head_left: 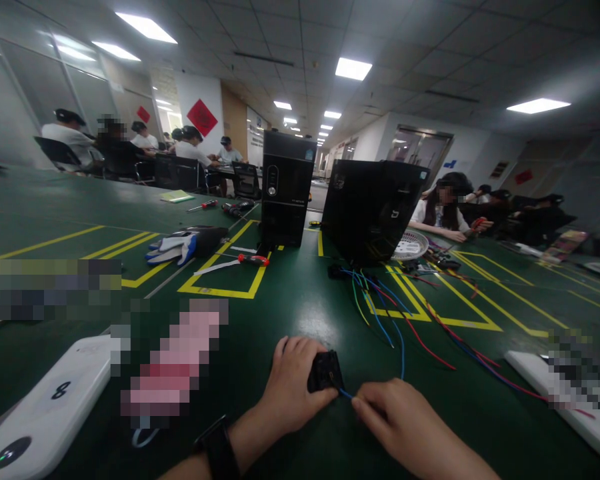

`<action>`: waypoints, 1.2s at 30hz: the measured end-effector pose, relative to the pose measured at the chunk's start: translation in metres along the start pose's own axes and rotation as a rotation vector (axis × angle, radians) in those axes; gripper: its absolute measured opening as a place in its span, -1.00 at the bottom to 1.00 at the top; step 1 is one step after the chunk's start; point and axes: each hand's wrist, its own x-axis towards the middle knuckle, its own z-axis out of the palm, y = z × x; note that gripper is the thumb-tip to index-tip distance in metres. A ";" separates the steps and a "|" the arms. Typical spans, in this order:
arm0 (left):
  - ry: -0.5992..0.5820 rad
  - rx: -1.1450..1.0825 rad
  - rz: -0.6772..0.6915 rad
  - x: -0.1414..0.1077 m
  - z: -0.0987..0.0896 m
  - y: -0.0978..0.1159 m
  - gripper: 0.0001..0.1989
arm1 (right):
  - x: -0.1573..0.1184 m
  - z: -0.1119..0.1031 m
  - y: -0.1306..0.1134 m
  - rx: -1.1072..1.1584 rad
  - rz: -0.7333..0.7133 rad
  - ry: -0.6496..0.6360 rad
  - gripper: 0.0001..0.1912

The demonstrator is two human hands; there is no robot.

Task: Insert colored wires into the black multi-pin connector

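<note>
Left hand (294,385) is gripping a black block (327,368) toward my desk (240,353) edge; my right hand (399,410) is pinching a blue wire (347,395) close in, likely aiding control.

The left hand (295,377) holds a black part (325,371) over the counter (300,307); the right hand (403,412) pinches a blue wire (347,394) that reaches it. Beyond the hands stand two black computer towers (289,193), with loose coloured wires (403,347) ahead of the right hand and a red-handled screwdriver (254,259) ahead of the left
</note>
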 end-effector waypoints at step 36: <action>0.008 0.015 0.005 0.000 0.000 0.002 -0.63 | 0.002 -0.002 -0.006 0.409 0.025 0.073 -0.70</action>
